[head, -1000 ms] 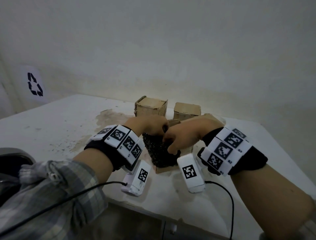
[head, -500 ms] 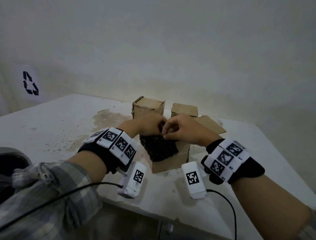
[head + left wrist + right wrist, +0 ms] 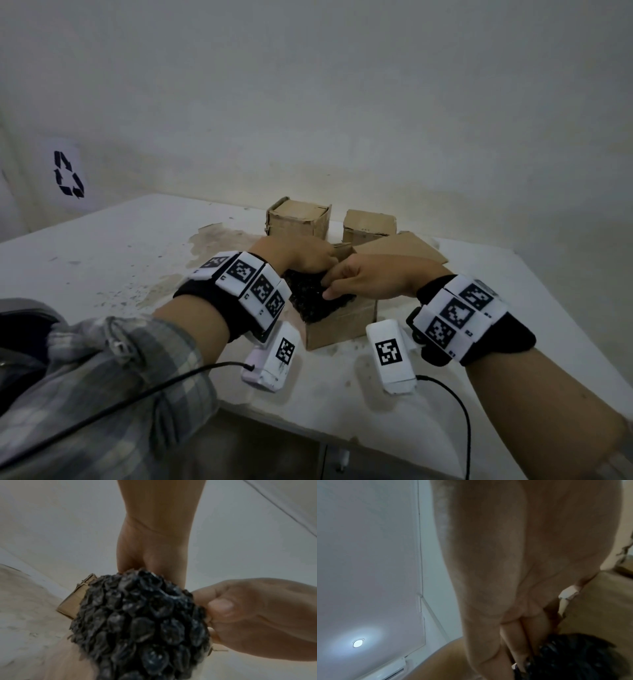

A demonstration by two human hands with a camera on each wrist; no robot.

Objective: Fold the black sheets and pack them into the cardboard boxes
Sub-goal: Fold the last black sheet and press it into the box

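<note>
A folded black bubble sheet (image 3: 313, 303) sticks out of the open cardboard box (image 3: 342, 325) near the table's front edge. My left hand (image 3: 301, 258) is on the sheet's far left top, its fingers curled down into it and hidden behind the bundle. From the right, my right hand (image 3: 366, 279) pinches the sheet's top. The left wrist view shows the black sheet (image 3: 142, 622) close up, the right hand (image 3: 257, 615) with its thumb against it, and a corner of the box (image 3: 72, 605). The right wrist view shows fingers (image 3: 522, 635) reaching onto the sheet (image 3: 573, 658).
Two closed cardboard boxes (image 3: 298, 219) (image 3: 368, 224) stand behind the open one. An open flap (image 3: 404, 250) lies out to the right behind my right hand. The white table (image 3: 102, 260) is stained at its middle. A wall rises close behind.
My right hand has shifted from the sheet's near side up to its top. The sheet now sits lower in the box, and both hands have stayed together on it.
</note>
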